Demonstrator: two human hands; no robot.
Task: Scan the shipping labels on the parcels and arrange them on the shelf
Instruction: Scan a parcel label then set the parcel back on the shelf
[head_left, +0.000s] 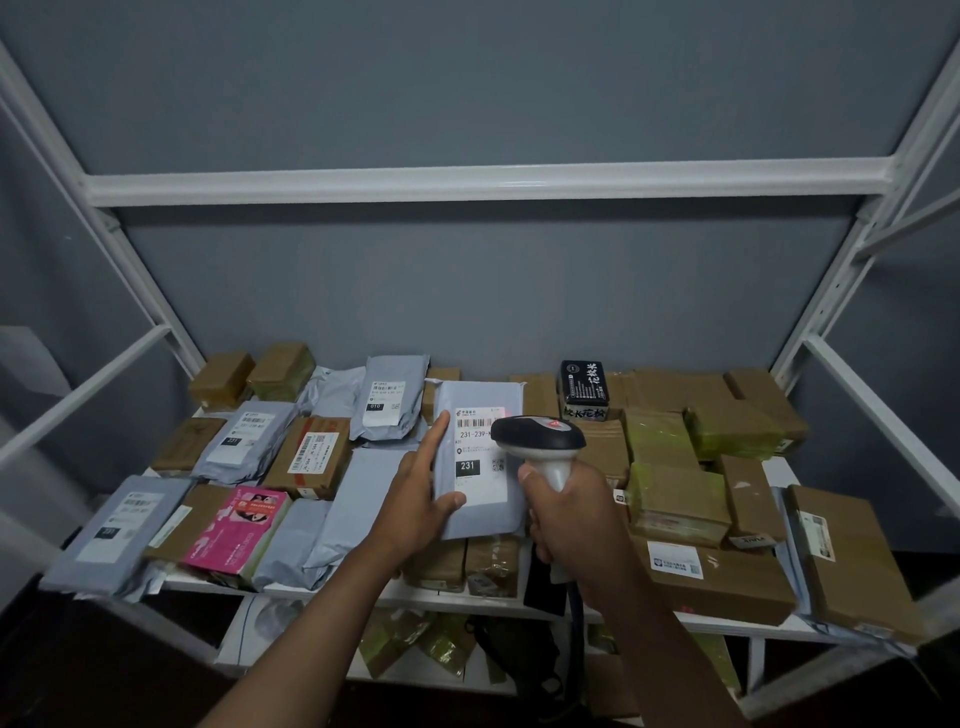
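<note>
A grey mailer (480, 460) marked 231 is held tilted above the shelf (332, 590), its label (480, 452) faced toward the camera. It is gripped at its left edge by the left hand (421, 493), thumb on front and forefinger extended. The scanner (540, 441) is clasped by the right hand (571, 525) and aimed at the label; a reddish glow possibly shows there. Many parcels already lie on the shelf; which were scanned cannot be told.
</note>
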